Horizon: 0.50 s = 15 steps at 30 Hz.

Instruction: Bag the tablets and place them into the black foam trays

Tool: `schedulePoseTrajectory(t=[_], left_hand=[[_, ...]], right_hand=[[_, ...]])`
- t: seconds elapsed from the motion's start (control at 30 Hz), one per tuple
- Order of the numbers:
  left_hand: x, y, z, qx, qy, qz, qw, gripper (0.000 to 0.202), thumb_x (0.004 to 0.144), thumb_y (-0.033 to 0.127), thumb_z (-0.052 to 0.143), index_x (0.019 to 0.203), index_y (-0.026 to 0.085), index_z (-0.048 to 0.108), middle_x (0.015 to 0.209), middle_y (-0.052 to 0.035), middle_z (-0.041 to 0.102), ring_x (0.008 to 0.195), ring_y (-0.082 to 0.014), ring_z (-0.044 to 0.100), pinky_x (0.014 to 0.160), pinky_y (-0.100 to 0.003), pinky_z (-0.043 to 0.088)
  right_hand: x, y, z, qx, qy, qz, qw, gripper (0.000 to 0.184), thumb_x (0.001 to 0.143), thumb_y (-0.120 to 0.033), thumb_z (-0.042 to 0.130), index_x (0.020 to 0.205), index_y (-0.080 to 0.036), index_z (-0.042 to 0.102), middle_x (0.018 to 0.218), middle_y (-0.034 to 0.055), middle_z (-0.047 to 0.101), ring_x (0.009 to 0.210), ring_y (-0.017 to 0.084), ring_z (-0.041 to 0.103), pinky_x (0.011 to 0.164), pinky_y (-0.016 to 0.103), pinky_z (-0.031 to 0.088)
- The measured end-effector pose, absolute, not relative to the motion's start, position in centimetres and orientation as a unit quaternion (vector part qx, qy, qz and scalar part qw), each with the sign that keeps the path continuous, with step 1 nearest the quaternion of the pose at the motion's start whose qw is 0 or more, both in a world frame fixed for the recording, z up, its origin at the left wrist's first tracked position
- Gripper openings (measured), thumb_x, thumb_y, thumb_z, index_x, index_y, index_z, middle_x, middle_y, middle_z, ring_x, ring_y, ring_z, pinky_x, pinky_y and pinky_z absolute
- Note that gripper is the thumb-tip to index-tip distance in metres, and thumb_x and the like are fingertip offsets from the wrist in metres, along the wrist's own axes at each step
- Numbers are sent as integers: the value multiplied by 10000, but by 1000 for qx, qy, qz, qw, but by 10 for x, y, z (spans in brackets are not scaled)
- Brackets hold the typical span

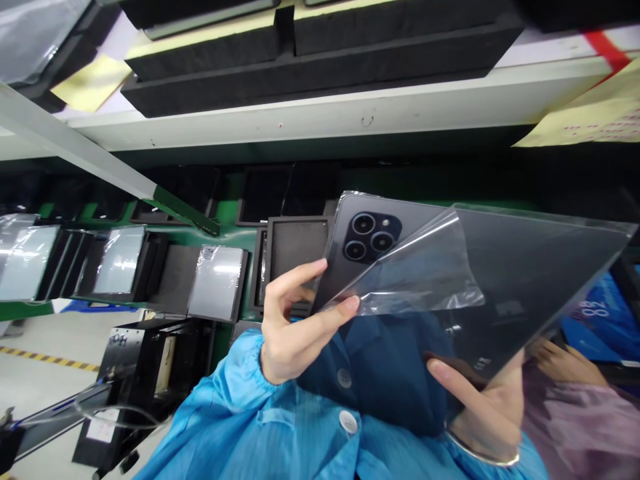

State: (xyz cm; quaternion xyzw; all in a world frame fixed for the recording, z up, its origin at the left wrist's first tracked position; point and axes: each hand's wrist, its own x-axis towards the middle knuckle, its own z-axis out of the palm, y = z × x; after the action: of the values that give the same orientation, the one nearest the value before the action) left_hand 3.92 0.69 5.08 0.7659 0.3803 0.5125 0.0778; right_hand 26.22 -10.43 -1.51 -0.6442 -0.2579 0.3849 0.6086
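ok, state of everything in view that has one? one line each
tablet: held up, tilted, back with camera cluster showing.
clear film: partly peeled from the camera corner, rest stuck down.
left hand: holding the film's loose corner.
right hand: gripping the tablet's lower edge.
wrapped tablets: lying in trays.
foam trays: stacked on the shelf.

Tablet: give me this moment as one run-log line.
left hand: grip on film corner | film: part peeled off tablet back | right hand: holds tablet's lower edge | behind: tray
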Motion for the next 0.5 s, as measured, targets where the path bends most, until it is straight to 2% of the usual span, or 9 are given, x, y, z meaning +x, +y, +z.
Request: schedulePoseTrajectory(t=[0.13,0.23,0.3,0.37,0.4,0.43,0.5], left_hand=[[39,4,48,761,387,515,79,191,861,71,770,966,229,771,1377,-42,542,1200,-221,674,887,-354,689],[37,6,43,746,382,526,144,289,892,75,738,1088,286,764,1452,-37,508,1211,-207,668,840,-315,683],[34,13,36,707,386,534,256,459,883,257,800,1316,343,673,1505,-73,505,1234,-240,672,815,-331,688],[31,23,28,664,388,521,370,701,820,521,817,1443,302,580,1434,-139,610,1209,-297,703,816,-392,694],[29,29,24,656,385,503,412,742,794,611,798,1410,246,606,1321,-161,693,1137,-312,740,800,-410,696],[27,34,19,660,376,480,439,714,784,668,774,1308,196,666,1167,-159,762,1024,-309,778,761,-410,697],[24,42,10,689,368,449,433,581,826,732,686,1002,180,721,884,-94,803,774,-253,796,654,-371,689]], right_hand=[[257,-102,-10,-655,-269,360,607,926,604,-232,978,1429,-273,561,1038,2,785,806,207,770,708,288,664],[247,-102,-3,-661,-286,342,603,881,615,-271,984,1398,-267,579,921,-13,785,745,210,762,646,287,658],[242,-101,-4,-667,-301,342,590,734,646,-318,973,1301,-289,645,799,-32,778,631,224,743,574,318,656],[241,-95,-9,-655,-351,366,559,400,705,-377,933,1055,-306,753,708,-25,769,581,245,734,558,360,664],[242,-89,-12,-640,-384,384,544,241,728,-390,912,909,-305,777,679,-13,765,569,254,733,566,382,669],[243,-82,-15,-620,-413,401,534,162,739,-396,897,786,-302,775,669,-1,765,577,263,739,588,403,676],[247,-68,-19,-576,-443,429,536,178,742,-439,872,709,-302,764,742,15,793,672,294,774,660,458,689]])
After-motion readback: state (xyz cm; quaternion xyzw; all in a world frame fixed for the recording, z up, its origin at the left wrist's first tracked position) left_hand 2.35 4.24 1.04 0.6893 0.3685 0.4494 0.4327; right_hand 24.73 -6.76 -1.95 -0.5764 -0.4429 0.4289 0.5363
